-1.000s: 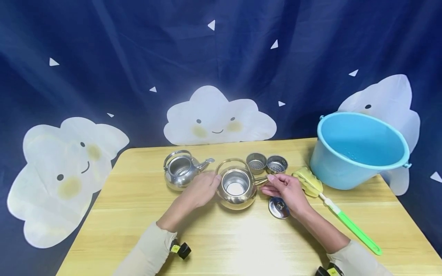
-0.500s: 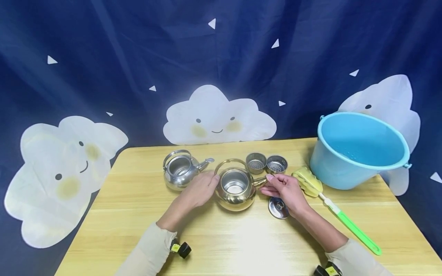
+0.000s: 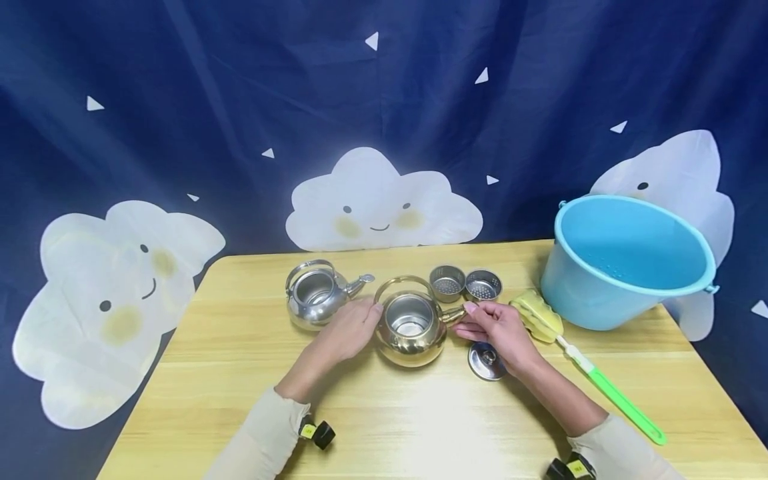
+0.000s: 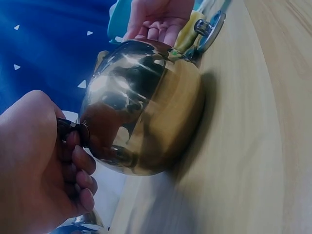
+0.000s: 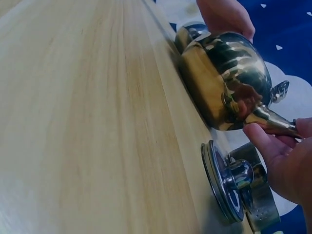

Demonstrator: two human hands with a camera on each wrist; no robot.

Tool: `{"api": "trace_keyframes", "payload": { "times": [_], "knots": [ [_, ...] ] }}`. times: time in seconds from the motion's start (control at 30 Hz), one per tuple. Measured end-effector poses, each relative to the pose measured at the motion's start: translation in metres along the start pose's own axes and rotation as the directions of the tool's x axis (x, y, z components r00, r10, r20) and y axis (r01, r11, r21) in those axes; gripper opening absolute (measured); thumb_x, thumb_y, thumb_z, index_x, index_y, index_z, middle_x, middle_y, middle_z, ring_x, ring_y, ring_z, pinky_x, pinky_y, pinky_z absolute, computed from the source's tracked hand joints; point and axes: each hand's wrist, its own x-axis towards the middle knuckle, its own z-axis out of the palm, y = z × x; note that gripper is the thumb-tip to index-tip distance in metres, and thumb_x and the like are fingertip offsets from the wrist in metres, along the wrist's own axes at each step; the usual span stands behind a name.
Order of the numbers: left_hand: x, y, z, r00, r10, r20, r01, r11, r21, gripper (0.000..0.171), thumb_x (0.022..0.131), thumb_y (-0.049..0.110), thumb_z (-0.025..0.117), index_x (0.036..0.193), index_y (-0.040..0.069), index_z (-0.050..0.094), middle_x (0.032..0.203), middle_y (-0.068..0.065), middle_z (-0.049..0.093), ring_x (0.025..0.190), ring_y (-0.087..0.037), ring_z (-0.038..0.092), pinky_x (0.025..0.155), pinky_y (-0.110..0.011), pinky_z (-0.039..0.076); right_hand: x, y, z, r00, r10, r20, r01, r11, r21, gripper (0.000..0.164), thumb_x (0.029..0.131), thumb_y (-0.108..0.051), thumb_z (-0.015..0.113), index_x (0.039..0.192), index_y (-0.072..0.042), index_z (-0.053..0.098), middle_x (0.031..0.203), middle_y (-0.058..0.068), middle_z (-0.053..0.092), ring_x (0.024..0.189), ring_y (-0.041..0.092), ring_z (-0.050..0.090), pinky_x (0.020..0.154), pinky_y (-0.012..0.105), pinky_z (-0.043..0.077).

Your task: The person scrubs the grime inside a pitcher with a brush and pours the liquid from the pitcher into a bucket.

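Note:
A shiny gold-coloured teapot [image 3: 411, 350] without its lid stands mid-table, mouth up, showing a silvery inside. My left hand [image 3: 348, 327] holds it on the left, its fingers curled round the dark knob-like handle mount [image 4: 73, 131] in the left wrist view. On the other side, my right hand [image 3: 501, 337] pinches the tip of the spout [image 5: 270, 121] between thumb and fingers. A round steel lid [image 3: 486, 362] lies just below the right hand. Behind the left hand sits a silver teapot [image 3: 309, 310], also lidless, its spout pointing right.
Two perforated steel strainers [image 3: 447, 285] stand side by side behind the gold teapot. To the right lies a brush with a yellow sponge head [image 3: 536, 319] and a green handle [image 3: 627, 407]. A large light-blue bucket [image 3: 588, 287] occupies the table's back right corner.

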Motion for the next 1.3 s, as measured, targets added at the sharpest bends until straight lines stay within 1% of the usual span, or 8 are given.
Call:
{"api": "trace_keyframes", "payload": {
  "times": [0.23, 0.4, 0.6, 0.73, 0.9, 1.0, 1.2, 1.3],
  "knots": [
    [-0.003, 0.001, 0.005, 0.998, -0.02, -0.055, 0.018, 0.999, -0.038, 0.035, 0.111, 0.033, 0.033, 0.09, 0.018, 0.056, 0.083, 0.0, 0.057, 0.083, -0.018, 0.057, 0.084, -0.042, 0.052, 0.001, -0.001, -0.006, 0.999, 0.015, 0.045, -0.013, 0.999, -0.038, 0.045, 0.105, -0.027, 0.059, 0.118, 0.016, 0.059, 0.101, 0.016, 0.08, 0.1, 0.029, 0.079, 0.089, 0.036, 0.061],
    [-0.005, 0.004, 0.006, 0.995, -0.035, -0.091, 0.029, 0.997, -0.065, 0.038, 0.111, 0.038, 0.034, 0.092, 0.016, 0.058, 0.087, -0.002, 0.061, 0.085, -0.021, 0.059, 0.084, -0.042, 0.052, 0.003, -0.002, -0.01, 0.999, 0.01, 0.052, -0.006, 0.997, -0.078, 0.047, 0.104, -0.028, 0.061, 0.118, 0.017, 0.06, 0.104, 0.018, 0.079, 0.101, 0.03, 0.078, 0.09, 0.037, 0.061],
    [-0.005, 0.004, 0.008, 0.995, -0.047, -0.091, 0.041, 0.997, -0.068, 0.042, 0.111, 0.043, 0.031, 0.092, 0.017, 0.059, 0.088, -0.002, 0.062, 0.085, -0.018, 0.058, 0.084, -0.04, 0.052, 0.003, -0.001, -0.014, 0.999, -0.005, 0.044, 0.01, 0.994, -0.11, 0.048, 0.104, -0.027, 0.061, 0.123, 0.017, 0.059, 0.11, 0.023, 0.076, 0.099, 0.024, 0.079, 0.09, 0.035, 0.062],
    [-0.006, 0.003, 0.009, 0.995, -0.048, -0.088, 0.043, 0.997, -0.067, 0.043, 0.111, 0.045, 0.03, 0.093, 0.018, 0.058, 0.087, -0.001, 0.06, 0.083, -0.017, 0.055, 0.082, -0.039, 0.05, 0.002, -0.001, -0.017, 0.999, -0.024, 0.034, 0.028, 0.992, -0.123, 0.046, 0.103, -0.023, 0.063, 0.126, 0.017, 0.058, 0.111, 0.019, 0.077, 0.1, 0.023, 0.079, 0.092, 0.037, 0.061],
    [-0.008, 0.002, 0.009, 0.995, -0.042, -0.094, 0.036, 0.997, -0.063, 0.044, 0.111, 0.045, 0.03, 0.097, 0.017, 0.06, 0.089, 0.0, 0.061, 0.088, -0.018, 0.058, 0.085, -0.041, 0.052, 0.001, -0.005, -0.02, 0.998, -0.064, 0.021, 0.067, 0.987, -0.147, 0.045, 0.101, -0.018, 0.066, 0.128, 0.017, 0.058, 0.108, 0.013, 0.079, 0.101, 0.026, 0.079, 0.091, 0.037, 0.061],
    [-0.009, 0.001, 0.01, 0.995, -0.039, -0.09, 0.033, 0.997, -0.065, 0.046, 0.111, 0.048, 0.028, 0.101, 0.016, 0.061, 0.088, 0.0, 0.06, 0.087, -0.018, 0.058, 0.085, -0.042, 0.052, 0.0, -0.007, -0.023, 0.997, -0.075, 0.018, 0.077, 0.983, -0.169, 0.045, 0.101, -0.017, 0.066, 0.13, 0.017, 0.058, 0.11, 0.016, 0.078, 0.1, 0.025, 0.079, 0.089, 0.033, 0.062],
    [-0.01, 0.0, 0.008, 0.996, -0.038, -0.082, 0.031, 0.996, -0.085, 0.048, 0.111, 0.05, 0.026, 0.104, 0.018, 0.06, 0.086, 0.002, 0.058, 0.083, -0.016, 0.056, 0.083, -0.04, 0.051, -0.004, -0.01, -0.032, 0.997, -0.079, 0.005, 0.078, 0.969, -0.236, 0.047, 0.101, -0.017, 0.065, 0.134, 0.016, 0.057, 0.119, 0.031, 0.072, 0.096, 0.019, 0.079, 0.087, 0.029, 0.062],
    [-0.011, -0.002, 0.008, 0.996, -0.041, -0.084, 0.034, 0.995, -0.093, 0.047, 0.111, 0.051, 0.025, 0.104, 0.02, 0.06, 0.086, 0.003, 0.058, 0.083, -0.016, 0.056, 0.083, -0.039, 0.051, -0.006, -0.011, -0.037, 0.996, -0.09, 0.005, 0.088, 0.962, -0.259, 0.048, 0.102, -0.019, 0.065, 0.134, 0.015, 0.058, 0.121, 0.032, 0.071, 0.096, 0.017, 0.079, 0.087, 0.029, 0.062]
  ]
}}
